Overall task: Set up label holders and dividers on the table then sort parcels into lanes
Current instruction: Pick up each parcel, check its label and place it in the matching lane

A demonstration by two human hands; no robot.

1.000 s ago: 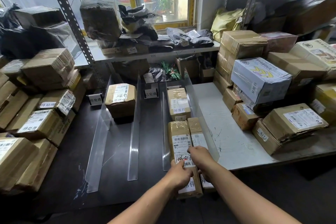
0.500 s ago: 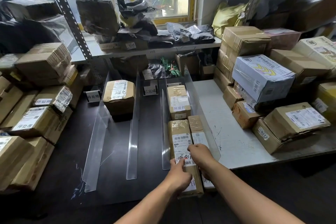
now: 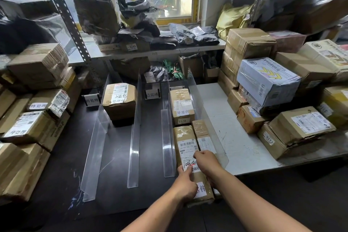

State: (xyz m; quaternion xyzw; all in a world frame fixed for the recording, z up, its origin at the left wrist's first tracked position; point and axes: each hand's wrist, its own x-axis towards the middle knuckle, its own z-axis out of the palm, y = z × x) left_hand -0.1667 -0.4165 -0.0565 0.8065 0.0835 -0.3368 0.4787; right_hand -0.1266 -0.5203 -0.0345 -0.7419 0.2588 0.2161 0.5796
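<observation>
Tabletop (image 3: 150,156): parcel (image 3: 185,137) under left hand (image 3: 185,184), right hand (image 3: 206,162)

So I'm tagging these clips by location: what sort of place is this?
Most likely a courier parcel-sorting room: taped, labelled cardboard parcels stacked on the table and metal shelving, with clear dividers forming lanes and small label holders at their far ends.

Only two arms and hands of the person are seen, in the lower middle and lower right of the frame. The left forearm (image 3: 150,213) and the right forearm (image 3: 246,199) are bare as far as the lower edge. The left hand (image 3: 185,184) and the right hand (image 3: 206,162) are bare too. The fingers (image 3: 197,155) are partly hidden.
</observation>
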